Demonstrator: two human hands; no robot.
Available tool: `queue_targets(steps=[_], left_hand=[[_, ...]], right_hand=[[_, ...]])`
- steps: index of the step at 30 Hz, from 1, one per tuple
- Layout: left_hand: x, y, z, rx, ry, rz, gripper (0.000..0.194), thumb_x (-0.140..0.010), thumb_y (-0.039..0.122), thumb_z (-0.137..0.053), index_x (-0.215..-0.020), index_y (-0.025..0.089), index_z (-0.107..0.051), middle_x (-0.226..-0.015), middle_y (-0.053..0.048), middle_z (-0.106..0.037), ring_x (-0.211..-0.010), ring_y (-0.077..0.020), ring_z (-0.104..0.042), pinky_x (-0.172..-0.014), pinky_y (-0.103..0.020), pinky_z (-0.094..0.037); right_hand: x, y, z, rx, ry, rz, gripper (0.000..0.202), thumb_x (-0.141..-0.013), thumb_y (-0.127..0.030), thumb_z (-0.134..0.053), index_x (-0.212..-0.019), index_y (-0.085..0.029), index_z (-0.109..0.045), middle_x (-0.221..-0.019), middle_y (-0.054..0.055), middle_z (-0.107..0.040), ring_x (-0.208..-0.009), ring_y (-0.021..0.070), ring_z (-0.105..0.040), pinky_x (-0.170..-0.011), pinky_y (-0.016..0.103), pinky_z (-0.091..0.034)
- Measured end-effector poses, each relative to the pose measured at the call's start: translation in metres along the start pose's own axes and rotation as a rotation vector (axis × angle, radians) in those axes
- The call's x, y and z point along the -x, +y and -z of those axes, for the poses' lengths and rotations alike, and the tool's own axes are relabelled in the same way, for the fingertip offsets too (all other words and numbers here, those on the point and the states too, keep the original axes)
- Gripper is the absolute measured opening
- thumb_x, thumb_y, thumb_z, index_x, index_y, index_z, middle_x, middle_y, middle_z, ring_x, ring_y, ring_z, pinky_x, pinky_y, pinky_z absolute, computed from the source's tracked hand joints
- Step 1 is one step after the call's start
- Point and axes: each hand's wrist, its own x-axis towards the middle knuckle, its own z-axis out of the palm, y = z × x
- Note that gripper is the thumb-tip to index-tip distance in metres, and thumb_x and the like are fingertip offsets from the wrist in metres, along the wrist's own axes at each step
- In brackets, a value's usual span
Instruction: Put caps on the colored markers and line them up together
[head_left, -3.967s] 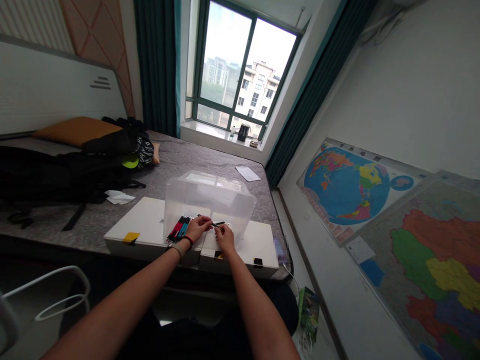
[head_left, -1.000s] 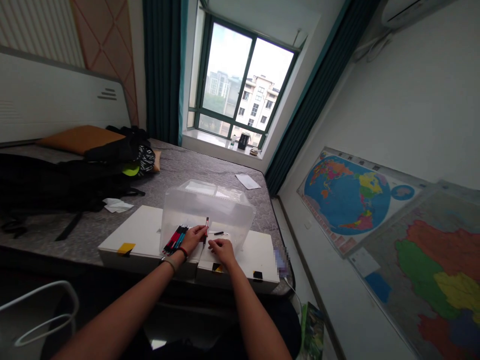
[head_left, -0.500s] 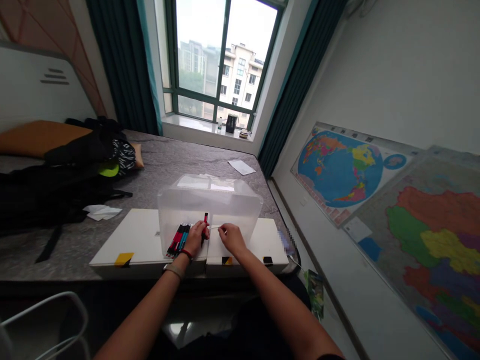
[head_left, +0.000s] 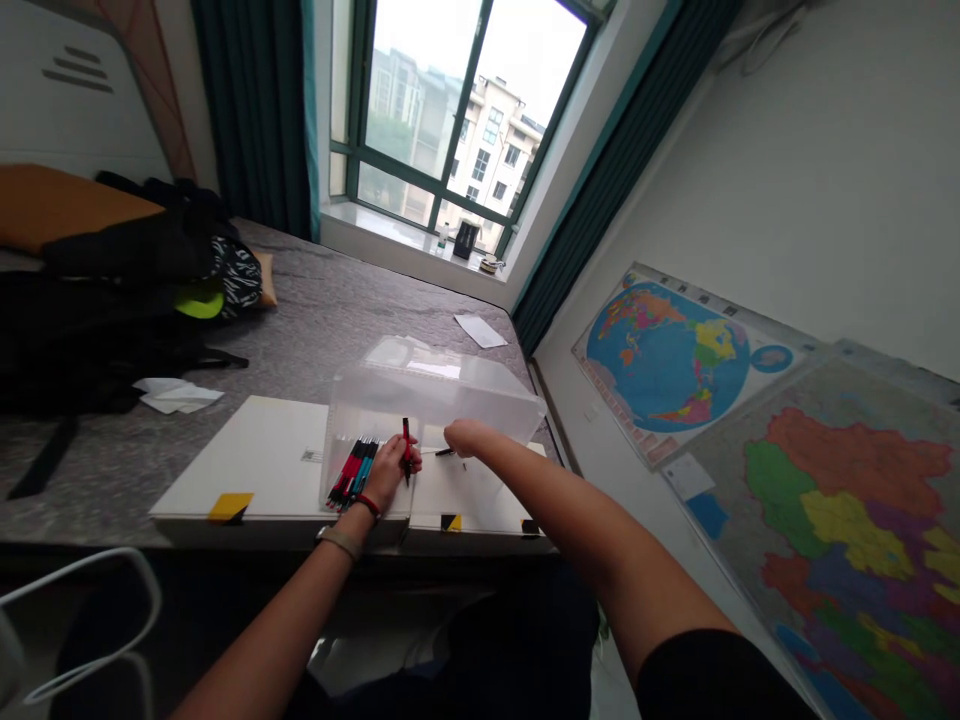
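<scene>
My left hand [head_left: 390, 468] is closed around a red and black pen [head_left: 407, 440], which stands nearly upright with its black end showing above the fingers. Beside that hand, a row of red, black and teal pens [head_left: 354, 472] lies in a translucent plastic box [head_left: 442, 405]. My right hand [head_left: 465, 438] reaches into the box a little to the right, wrist bent; its fingers are hidden, so I cannot tell what they hold. A small dark pen-like piece [head_left: 445, 452] shows just left of and below that hand.
White flat cartons [head_left: 277, 450] with yellow and black tabs lie under the box on a grey marbled surface [head_left: 330, 290]. Black bags [head_left: 97, 310] and crumpled paper [head_left: 178, 395] are at left. A white sheet [head_left: 480, 331] lies behind; a white wire frame [head_left: 90, 610] stands at front left.
My right hand has turned over and its wrist is bent, so the pinched fingers seen before no longer show. My left hand still holds the red pen. The view has tilted and shifted.
</scene>
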Motion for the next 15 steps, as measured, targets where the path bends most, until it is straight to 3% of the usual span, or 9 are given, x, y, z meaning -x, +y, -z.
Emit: queue_targets(steps=[6, 15], left_hand=[[-0.002, -0.003, 0.001, 0.007, 0.001, -0.017, 0.032, -0.082, 0.048, -0.056, -0.094, 0.018, -0.055, -0.066, 0.001, -0.060, -0.056, -0.0116, -0.055, -0.055, -0.024, -0.044], [-0.001, -0.002, 0.001, 0.043, 0.007, -0.010, 0.033, -0.082, 0.048, -0.058, -0.095, 0.018, -0.056, -0.067, 0.001, -0.061, -0.058, -0.0118, -0.058, -0.057, -0.024, -0.045]], right_hand=[[0.000, -0.001, -0.013, 0.093, 0.081, 0.044, 0.024, -0.079, -0.014, -0.067, -0.103, -0.010, -0.070, -0.104, 0.022, -0.068, -0.093, 0.0301, -0.068, -0.073, 0.035, -0.056], [0.009, -0.007, -0.016, 0.104, 0.131, -0.005, 0.020, -0.080, -0.012, -0.066, -0.099, -0.011, -0.071, -0.101, 0.022, -0.069, -0.095, 0.0286, -0.068, -0.075, 0.035, -0.055]])
